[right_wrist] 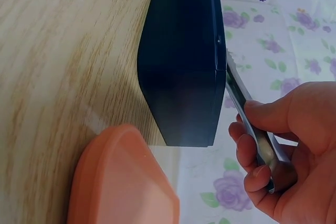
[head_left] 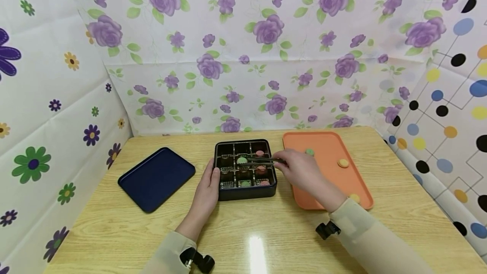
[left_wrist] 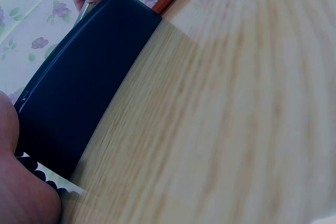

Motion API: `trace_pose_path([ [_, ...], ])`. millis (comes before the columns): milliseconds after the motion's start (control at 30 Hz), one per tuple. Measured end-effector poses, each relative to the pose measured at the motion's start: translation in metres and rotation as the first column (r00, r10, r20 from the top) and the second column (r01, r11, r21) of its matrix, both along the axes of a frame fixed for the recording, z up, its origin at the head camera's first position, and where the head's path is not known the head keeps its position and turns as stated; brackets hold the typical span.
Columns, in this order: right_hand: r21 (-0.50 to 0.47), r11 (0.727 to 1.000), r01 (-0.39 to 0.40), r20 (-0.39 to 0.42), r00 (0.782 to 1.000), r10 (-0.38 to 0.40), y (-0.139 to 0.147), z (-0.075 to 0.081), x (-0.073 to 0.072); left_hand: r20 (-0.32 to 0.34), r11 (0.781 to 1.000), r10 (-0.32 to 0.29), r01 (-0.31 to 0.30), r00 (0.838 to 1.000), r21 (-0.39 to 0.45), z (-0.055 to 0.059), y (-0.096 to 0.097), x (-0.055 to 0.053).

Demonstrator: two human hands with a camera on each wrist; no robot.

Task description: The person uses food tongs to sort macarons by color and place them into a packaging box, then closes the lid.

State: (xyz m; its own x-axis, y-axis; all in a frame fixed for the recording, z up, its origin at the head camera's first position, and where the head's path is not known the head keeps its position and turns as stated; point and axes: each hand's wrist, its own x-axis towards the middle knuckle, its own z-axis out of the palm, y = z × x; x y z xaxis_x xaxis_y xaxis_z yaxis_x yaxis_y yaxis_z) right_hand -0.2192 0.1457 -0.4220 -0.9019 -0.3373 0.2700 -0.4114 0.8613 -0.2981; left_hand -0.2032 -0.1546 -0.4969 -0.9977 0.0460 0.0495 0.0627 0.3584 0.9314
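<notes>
A dark box [head_left: 247, 193] with a clear divided insert stands mid-table in the head view. Pink macarons [head_left: 260, 153] sit in its right column. Green macarons are in the middle column, one in the front cell and a green macaron [head_left: 242, 160] at the centre. My right hand [head_left: 300, 170] grips metal tongs [right_wrist: 257, 135] that reach over the box's right rim. Their tips are beside the central green macaron; whether they pinch it I cannot tell. At the box's left side my left hand [head_left: 207, 187] holds the wall, thumb at the rim, other fingers partly hidden.
An orange tray [head_left: 316, 138] lies right of the box, bearing a green macaron [head_left: 310, 152] and two yellow macarons [head_left: 343, 163], one partly behind the right forearm. A navy tray [head_left: 156, 179] lies to the left. Flowered cloth [head_left: 243, 79] hangs behind the wooden table [head_left: 236, 227].
</notes>
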Motion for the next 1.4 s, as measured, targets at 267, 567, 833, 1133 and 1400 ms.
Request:
trace_pose_path([
  [267,0.003,1.000,0.012,0.011,1.000,-0.012,0.000,-0.001,-0.001,-0.003,1.000,-0.006,0.006,1.000,0.000,0.000,0.001,0.000],
  [567,0.000,1.000,0.030,0.036,0.999,-0.030,0.000,0.002,0.001,0.010,1.000,-0.005,0.005,1.000,0.008,-0.001,0.000,-0.001],
  [833,-0.045,0.997,0.057,0.010,0.998,-0.056,0.008,0.004,0.007,0.012,1.000,-0.012,0.012,1.000,0.009,-0.001,0.000,-0.001],
  [1133,-0.088,0.991,0.099,0.004,0.995,-0.099,0.027,0.003,0.013,0.015,1.000,-0.009,0.009,1.000,0.007,0.000,-0.001,-0.001],
  [1400,-0.109,0.989,0.099,-0.036,0.994,-0.104,0.050,0.002,0.020,0.010,1.000,-0.011,0.011,1.000,0.015,-0.001,0.000,-0.002],
])
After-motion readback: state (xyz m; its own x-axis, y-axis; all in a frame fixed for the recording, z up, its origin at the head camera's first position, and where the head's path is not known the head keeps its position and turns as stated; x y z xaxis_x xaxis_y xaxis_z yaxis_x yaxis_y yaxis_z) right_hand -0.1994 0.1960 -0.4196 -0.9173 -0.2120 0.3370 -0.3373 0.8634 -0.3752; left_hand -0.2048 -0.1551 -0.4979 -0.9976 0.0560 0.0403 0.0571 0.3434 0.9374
